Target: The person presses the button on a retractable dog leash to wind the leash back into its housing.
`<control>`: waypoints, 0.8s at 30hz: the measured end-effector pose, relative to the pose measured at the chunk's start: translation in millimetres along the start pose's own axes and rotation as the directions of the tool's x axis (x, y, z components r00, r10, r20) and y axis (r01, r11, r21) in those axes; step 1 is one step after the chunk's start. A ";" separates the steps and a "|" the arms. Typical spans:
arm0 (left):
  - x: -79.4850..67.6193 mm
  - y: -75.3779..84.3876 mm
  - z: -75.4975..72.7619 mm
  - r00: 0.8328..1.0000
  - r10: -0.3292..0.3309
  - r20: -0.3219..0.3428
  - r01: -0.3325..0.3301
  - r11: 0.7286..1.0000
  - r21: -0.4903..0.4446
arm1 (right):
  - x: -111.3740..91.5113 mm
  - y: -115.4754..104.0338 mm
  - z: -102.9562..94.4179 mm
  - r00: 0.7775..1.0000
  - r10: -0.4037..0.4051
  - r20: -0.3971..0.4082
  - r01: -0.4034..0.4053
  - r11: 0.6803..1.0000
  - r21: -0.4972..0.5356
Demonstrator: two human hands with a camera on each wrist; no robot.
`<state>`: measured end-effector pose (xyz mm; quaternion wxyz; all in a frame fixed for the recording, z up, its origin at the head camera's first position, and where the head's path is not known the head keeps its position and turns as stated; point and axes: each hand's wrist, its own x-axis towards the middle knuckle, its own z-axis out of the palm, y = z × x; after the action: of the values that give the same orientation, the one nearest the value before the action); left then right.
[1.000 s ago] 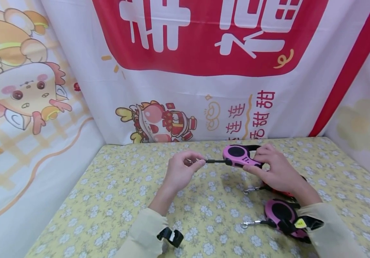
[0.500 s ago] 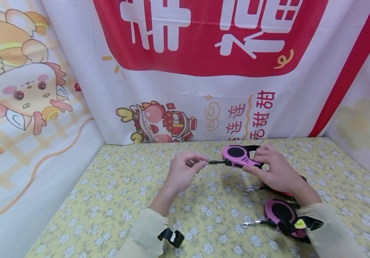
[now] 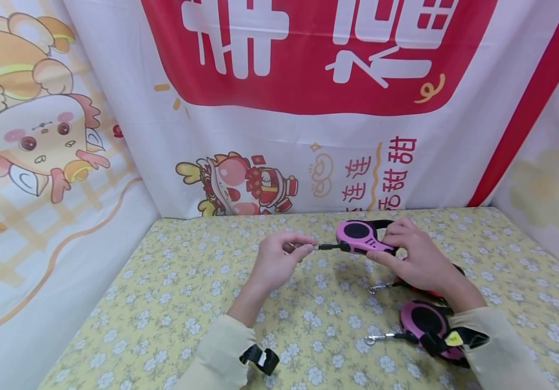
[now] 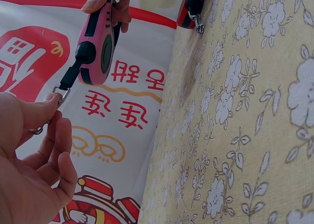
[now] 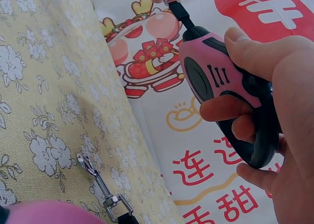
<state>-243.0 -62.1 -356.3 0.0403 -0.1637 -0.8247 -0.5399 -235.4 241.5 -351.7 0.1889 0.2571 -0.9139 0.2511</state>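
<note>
My right hand [image 3: 418, 254] grips a pink and black retractable dog leash [image 3: 357, 229] by its handle, raised over the table. In the right wrist view its fingers curl through the handle loop, and the thumb lies along the top edge of the case. My left hand [image 3: 275, 259] pinches the metal clip [image 4: 61, 95] at the end of the leash's short black strap [image 4: 69, 77] between thumb and forefinger. The strap runs straight from the case to those fingertips. Much of the clip is hidden behind the left thumb.
A second pink leash [image 3: 423, 318] lies on the flowered tablecloth [image 3: 201, 303] near the right forearm, its metal clip [image 3: 376, 338] pointing left. Behind it lies a red and black leash [image 4: 188, 9], partly covered by the right hand in the head view. A printed cloth [image 3: 240, 124] hangs behind the table.
My left hand has shifted slightly right, toward the leash case, and the strap between them looks a little shorter. The right hand stays nearly still.
</note>
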 end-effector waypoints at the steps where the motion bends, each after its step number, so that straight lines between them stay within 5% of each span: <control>1: -0.2 0.0 0.1 1.000 -0.001 0.000 0.001 1.000 -0.001 | 0.0 0.1 0.2 1.000 -0.001 0.000 0.001 1.000 0.000; 24: -0.1 0.5 1.6 1.000 0.011 -0.005 -0.011 0.999 0.039 | 0.1 -0.1 0.2 1.000 -0.017 -0.001 0.017 1.000 0.000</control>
<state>-242.7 -60.5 -356.6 0.0484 -0.1660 -0.8341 -0.5238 -235.5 241.3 -351.8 0.1914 0.2647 -0.9116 0.2497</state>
